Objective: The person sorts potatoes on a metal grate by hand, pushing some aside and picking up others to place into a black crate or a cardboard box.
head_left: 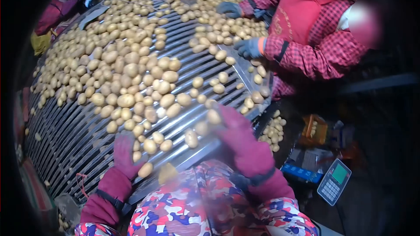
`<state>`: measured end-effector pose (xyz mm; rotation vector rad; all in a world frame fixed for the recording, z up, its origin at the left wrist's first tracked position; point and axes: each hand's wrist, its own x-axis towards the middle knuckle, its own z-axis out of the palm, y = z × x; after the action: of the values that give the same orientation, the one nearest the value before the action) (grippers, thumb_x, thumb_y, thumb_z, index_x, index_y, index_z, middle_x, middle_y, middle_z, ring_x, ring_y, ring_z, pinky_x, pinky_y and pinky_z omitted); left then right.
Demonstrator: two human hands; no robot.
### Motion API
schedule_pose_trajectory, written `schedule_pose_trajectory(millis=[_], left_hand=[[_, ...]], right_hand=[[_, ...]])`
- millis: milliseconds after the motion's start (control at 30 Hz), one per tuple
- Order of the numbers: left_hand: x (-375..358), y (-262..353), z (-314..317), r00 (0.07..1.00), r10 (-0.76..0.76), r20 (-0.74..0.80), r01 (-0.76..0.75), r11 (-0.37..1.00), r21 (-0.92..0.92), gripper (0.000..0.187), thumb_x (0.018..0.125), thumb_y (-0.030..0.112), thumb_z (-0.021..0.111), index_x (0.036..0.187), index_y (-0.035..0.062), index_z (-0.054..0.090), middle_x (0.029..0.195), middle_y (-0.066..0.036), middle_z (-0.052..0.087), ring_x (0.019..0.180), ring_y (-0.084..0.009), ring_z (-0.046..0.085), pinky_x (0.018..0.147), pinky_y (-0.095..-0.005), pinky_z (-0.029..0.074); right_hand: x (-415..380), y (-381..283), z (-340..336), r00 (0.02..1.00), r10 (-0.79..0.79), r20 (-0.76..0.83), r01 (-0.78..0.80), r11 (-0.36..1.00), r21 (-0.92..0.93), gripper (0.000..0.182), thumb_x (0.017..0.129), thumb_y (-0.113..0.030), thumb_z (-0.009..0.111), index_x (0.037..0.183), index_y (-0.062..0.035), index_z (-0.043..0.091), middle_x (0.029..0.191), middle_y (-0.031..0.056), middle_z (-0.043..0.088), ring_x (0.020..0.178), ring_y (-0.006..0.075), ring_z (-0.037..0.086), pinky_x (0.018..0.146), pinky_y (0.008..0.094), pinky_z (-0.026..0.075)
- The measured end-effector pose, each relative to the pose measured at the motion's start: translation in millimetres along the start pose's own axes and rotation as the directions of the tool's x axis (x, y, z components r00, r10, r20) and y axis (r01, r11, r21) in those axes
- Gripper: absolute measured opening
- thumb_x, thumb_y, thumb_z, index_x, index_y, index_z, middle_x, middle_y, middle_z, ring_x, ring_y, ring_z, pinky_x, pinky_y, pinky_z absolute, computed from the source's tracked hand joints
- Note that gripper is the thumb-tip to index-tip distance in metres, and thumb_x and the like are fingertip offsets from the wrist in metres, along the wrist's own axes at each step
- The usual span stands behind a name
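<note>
Many potatoes [126, 100] lie spread over a slatted metal sorting table [183, 63]. My left hand [125, 152], in a purplish glove, rests at the near edge with its fingers stretched and thumb apart. Beside it are a few potatoes, one potato [145, 170] just right of the thumb. My right hand [232, 126], gloved in magenta, reaches over the table's near right side and is smeared by motion. At its fingers are a potato [214, 116] and a blurred potato [201, 127]; whether it grips either cannot be made out.
Across the table at right, a person in a red apron [294, 17] handles potatoes with grey-gloved hands [250, 47]. Another person's sleeve [54, 15] shows at far left. Right of the table are a potato pile [273, 132], an orange box [314, 130] and a scale display [334, 181].
</note>
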<state>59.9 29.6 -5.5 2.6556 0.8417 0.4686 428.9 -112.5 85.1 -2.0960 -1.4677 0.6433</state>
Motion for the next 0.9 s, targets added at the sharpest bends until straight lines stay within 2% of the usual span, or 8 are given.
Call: schedule_pose_trajectory(millis=[133,200,300,400,533,667,733,900], left_hand=[[-5,0,1,0.997,-0.054,0.056,0.054,0.999,0.005,0.092,0.067,0.032,0.082,0.142,0.0014,0.039,0.139,-0.023,0.046,0.133,-0.0439,0.039,0.112,-0.0569,0.029],[-5,0,1,0.998,-0.050,0.045,0.050,0.999,0.001,0.093,0.066,0.032,0.082,0.143,0.0015,0.039,0.140,-0.023,0.045,0.135,-0.0434,0.038,0.113,-0.0567,0.028],[-9,-4,4,0.997,-0.050,0.051,0.050,0.999,0.010,0.093,0.066,0.032,0.082,0.143,0.0017,0.039,0.139,-0.023,0.046,0.134,-0.0436,0.039,0.113,-0.0566,0.028],[-6,-2,3,0.999,-0.043,0.028,0.041,0.998,0.044,0.091,0.067,0.032,0.081,0.143,0.0018,0.040,0.139,-0.023,0.046,0.133,-0.0439,0.039,0.113,-0.0567,0.028],[1,2,0,1.000,-0.007,0.007,0.006,0.999,0.052,0.087,0.069,0.037,0.080,0.139,0.0003,0.043,0.135,-0.024,0.049,0.128,-0.0441,0.044,0.110,-0.0577,0.032],[2,6,-4,0.998,-0.055,0.042,0.054,0.998,0.020,0.088,0.070,0.038,0.081,0.139,0.0000,0.043,0.133,-0.025,0.048,0.127,-0.0482,0.042,0.109,-0.0596,0.033],[2,7,-4,0.998,-0.055,0.031,0.055,0.998,0.016,0.087,0.070,0.038,0.081,0.138,-0.0002,0.043,0.134,-0.025,0.048,0.128,-0.0485,0.042,0.109,-0.0599,0.032],[1,6,-8,0.993,-0.077,0.094,0.075,0.997,0.025,0.087,0.068,0.038,0.082,0.136,-0.0019,0.045,0.134,-0.026,0.048,0.130,-0.0499,0.040,0.110,-0.0603,0.031]], right_hand=[[-64,61,-79,0.921,0.382,-0.069,-0.378,0.923,0.072,0.062,0.076,-0.013,0.078,0.134,-0.0106,0.057,0.122,0.0143,0.064,0.110,0.0259,0.064,0.098,0.0357,0.049],[-86,67,-114,0.858,0.483,-0.176,-0.508,0.746,-0.429,0.059,0.079,-0.009,0.076,0.135,-0.0086,0.057,0.126,0.0128,0.063,0.114,0.0221,0.063,0.099,0.0332,0.048],[-87,76,-123,0.706,0.339,-0.622,-0.217,0.939,0.266,0.045,0.084,-0.001,0.069,0.128,-0.0016,0.060,0.123,0.0147,0.066,0.114,0.0234,0.063,0.099,0.0337,0.048],[-64,41,-124,0.724,0.002,-0.690,-0.128,0.983,-0.132,0.040,0.085,0.002,0.067,0.125,0.0003,0.062,0.120,0.0156,0.066,0.112,0.0238,0.064,0.098,0.0340,0.049],[-31,5,-63,0.891,0.012,-0.454,0.015,0.998,0.056,0.036,0.088,-0.002,0.067,0.124,-0.0021,0.064,0.118,0.0127,0.068,0.105,0.0223,0.067,0.092,0.0344,0.052],[-4,-38,16,0.936,-0.334,-0.111,0.338,0.941,0.018,0.033,0.084,-0.012,0.069,0.115,-0.0039,0.066,0.106,0.0152,0.067,0.089,0.0320,0.067,0.079,0.0415,0.054],[-4,-44,57,0.918,-0.229,0.323,0.280,0.953,-0.118,0.039,0.087,-0.018,0.061,0.126,-0.0103,0.060,0.120,0.0130,0.063,0.118,0.0325,0.057,0.093,0.0415,0.049],[14,-26,99,0.863,-0.216,0.456,0.361,0.896,-0.259,0.039,0.084,-0.015,0.058,0.122,-0.0124,0.059,0.111,0.0105,0.061,0.111,0.0310,0.056,0.088,0.0427,0.048]])
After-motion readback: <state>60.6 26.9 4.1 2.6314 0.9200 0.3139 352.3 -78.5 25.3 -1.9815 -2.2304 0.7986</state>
